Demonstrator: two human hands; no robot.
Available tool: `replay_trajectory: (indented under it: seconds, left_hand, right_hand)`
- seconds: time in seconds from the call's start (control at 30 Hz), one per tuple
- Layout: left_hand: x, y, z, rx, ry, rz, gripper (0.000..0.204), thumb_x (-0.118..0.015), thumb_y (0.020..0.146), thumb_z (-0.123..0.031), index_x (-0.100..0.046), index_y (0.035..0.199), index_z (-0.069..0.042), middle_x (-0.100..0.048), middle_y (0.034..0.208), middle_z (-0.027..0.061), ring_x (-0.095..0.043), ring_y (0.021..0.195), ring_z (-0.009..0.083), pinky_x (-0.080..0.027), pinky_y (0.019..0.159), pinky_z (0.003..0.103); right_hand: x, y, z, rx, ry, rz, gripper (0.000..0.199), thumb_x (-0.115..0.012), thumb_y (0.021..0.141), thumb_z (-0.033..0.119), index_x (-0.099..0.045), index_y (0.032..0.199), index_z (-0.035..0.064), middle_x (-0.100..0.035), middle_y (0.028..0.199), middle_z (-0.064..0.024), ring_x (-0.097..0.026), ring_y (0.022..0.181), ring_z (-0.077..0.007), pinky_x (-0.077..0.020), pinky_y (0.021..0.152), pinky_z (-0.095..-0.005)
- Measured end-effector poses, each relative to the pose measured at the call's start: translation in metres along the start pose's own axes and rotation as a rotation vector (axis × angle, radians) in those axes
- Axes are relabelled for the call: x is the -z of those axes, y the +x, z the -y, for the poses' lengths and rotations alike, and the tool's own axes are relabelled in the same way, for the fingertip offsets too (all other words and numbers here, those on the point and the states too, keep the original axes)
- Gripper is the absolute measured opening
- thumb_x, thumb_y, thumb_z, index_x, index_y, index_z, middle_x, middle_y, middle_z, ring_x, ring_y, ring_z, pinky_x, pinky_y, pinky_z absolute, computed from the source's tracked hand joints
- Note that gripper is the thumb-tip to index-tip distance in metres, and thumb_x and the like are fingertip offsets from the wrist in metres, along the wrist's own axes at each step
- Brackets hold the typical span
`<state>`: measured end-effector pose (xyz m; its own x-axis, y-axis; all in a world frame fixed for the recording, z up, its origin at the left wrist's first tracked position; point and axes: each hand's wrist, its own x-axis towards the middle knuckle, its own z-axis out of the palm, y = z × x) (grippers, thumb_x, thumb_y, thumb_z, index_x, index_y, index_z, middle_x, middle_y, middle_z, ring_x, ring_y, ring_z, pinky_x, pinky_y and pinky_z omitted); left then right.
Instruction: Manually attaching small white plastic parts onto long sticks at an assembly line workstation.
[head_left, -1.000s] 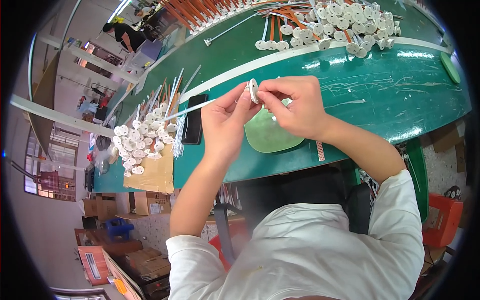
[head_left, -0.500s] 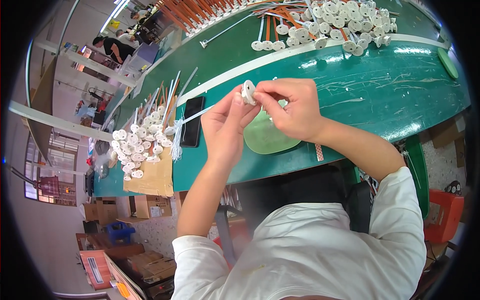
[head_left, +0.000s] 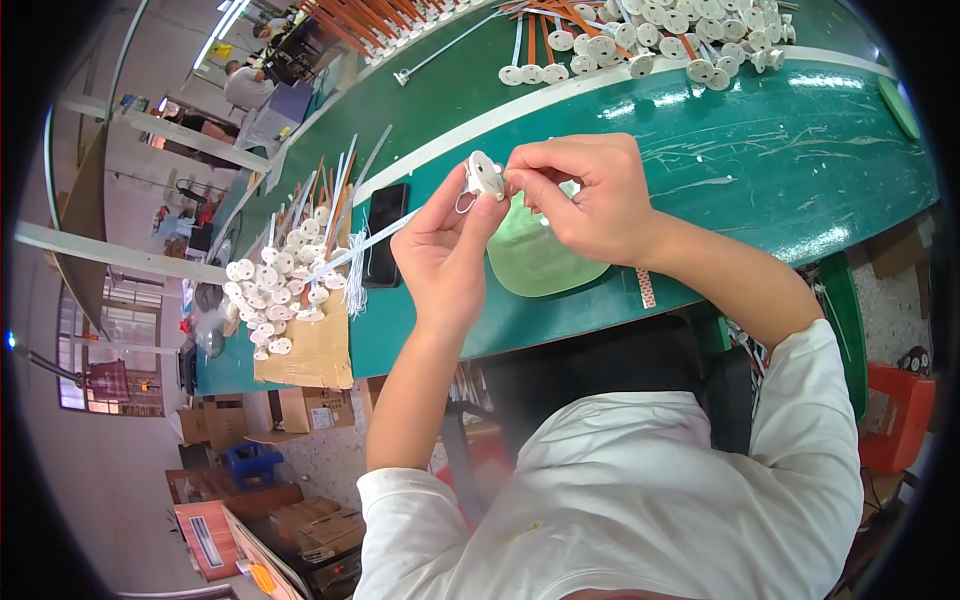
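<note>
My left hand (head_left: 442, 250) is closed on a round white plastic disc piece (head_left: 484, 174), its flat face with small holes turned up. A pale flat strip (head_left: 375, 240) runs leftward out of that hand, apparently from the piece. Below the disc a thin white string loop (head_left: 464, 204) shows by the fingers. My right hand (head_left: 598, 195) pinches thumb and forefinger together at the disc's right edge; what lies in the pinch is too small to make out. Under both hands sits a light green tray (head_left: 540, 270) with small white bits in it.
Left of my hands lie a black phone (head_left: 384, 225), a bundle of white strings (head_left: 356, 278) and a pile of white disc pieces (head_left: 272, 290) on cardboard (head_left: 310, 362). Another heap of disc pieces (head_left: 690, 40) lies at the back, behind a pale divider strip (head_left: 480, 128).
The disc piece has tilted and shifted slightly left in my left hand, and a string loop now shows beneath it. My right fingers have drawn slightly away from its face.
</note>
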<state>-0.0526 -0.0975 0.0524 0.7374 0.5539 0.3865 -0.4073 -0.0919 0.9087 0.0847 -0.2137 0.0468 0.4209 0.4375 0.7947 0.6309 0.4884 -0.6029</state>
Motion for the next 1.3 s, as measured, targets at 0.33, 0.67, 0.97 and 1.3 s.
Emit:
replay_trajectory:
  seconds: [0.33,0.67,0.97,1.3]
  left_hand:
    - [0.001,-0.002,0.004,0.002,0.022,-0.011,0.044,-0.068,0.093,0.006,-0.056,0.135,0.009,-0.071,0.115,0.0173,-0.071,0.103,0.0208,-0.058,0.096,0.036]
    - [-0.001,-0.003,0.010,-0.023,0.015,0.021,0.045,-0.068,0.092,0.007,-0.058,0.135,0.008,-0.071,0.117,0.0168,-0.070,0.102,0.0191,-0.057,0.095,0.033]
    - [0.033,0.028,-0.033,0.021,0.367,0.166,0.040,-0.069,0.091,0.005,-0.061,0.131,0.009,-0.071,0.114,0.0143,-0.068,0.103,0.0149,-0.054,0.092,0.028]
    - [0.237,0.113,-0.119,0.166,1.633,0.185,0.026,-0.079,0.081,-0.028,-0.077,0.090,-0.004,-0.074,0.083,0.0148,-0.071,0.071,0.0215,-0.056,0.073,0.036]
  right_hand:
    - [-0.001,-0.003,-0.001,0.005,-0.052,0.038,0.007,-0.069,0.087,-0.003,-0.074,0.092,-0.0038,-0.073,0.077,-0.0111,-0.069,0.062,-0.0134,-0.0537,0.057,-0.0249]
    - [-0.001,-0.008,-0.002,0.005,-0.013,0.020,0.007,-0.069,0.087,-0.004,-0.074,0.092,-0.0040,-0.074,0.078,-0.0113,-0.069,0.062,-0.0129,-0.0534,0.056,-0.0250]
    - [-0.010,-0.001,-0.008,-0.135,0.045,0.039,0.017,-0.070,0.093,0.006,-0.072,0.108,-0.0016,-0.075,0.097,-0.0097,-0.071,0.082,-0.0129,-0.0555,0.064,-0.0255]
    - [-0.006,0.000,-0.041,-0.477,-0.057,0.147,0.018,-0.066,0.098,0.016,-0.072,0.108,0.0016,-0.073,0.097,-0.0046,-0.067,0.088,-0.0086,-0.0524,0.064,-0.0236]
